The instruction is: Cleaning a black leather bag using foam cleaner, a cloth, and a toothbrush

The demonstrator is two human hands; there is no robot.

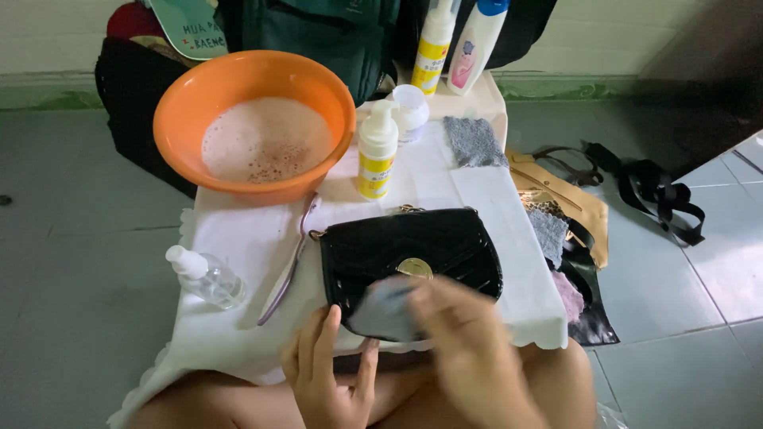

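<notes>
White-clothed table (238, 238), black handbag (413, 246), orange basin (318, 87)

Right hand (469, 357), blurred, presses a grey cloth (383, 310) onto the black quilted handbag (409, 250); left hand (330, 373) steadies the bag's near edge. Behind the bag stands a pump bottle (377, 151), beyond it to the left the orange basin (254, 119) of suds

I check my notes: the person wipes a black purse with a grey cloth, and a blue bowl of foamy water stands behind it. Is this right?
Not quite: the bowl is orange, not blue, as the head view shows. The rest holds: the right hand rubs a grey cloth on the black purse.
</notes>
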